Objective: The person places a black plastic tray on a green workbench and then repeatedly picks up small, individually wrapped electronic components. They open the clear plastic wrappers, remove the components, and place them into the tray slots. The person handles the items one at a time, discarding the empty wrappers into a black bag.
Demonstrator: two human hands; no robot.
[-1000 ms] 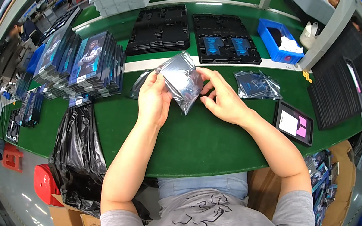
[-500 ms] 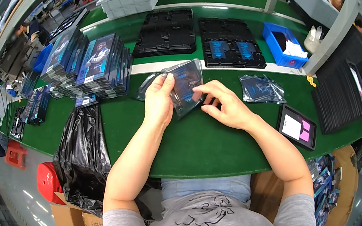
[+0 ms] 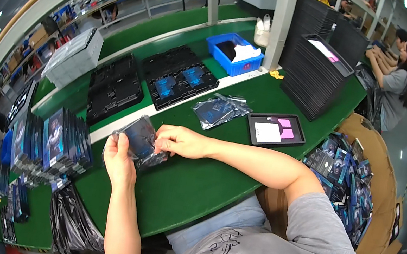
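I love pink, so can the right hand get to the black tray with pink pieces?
Probably yes: nothing seems to stand between the right hand and the tray, though it is touching the bag.

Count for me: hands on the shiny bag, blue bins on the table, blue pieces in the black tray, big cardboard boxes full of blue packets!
Hands on the shiny bag: 2 (left hand, right hand)
Blue bin: 1
Blue pieces in the black tray: 2
Big cardboard box: 1
Total: 6
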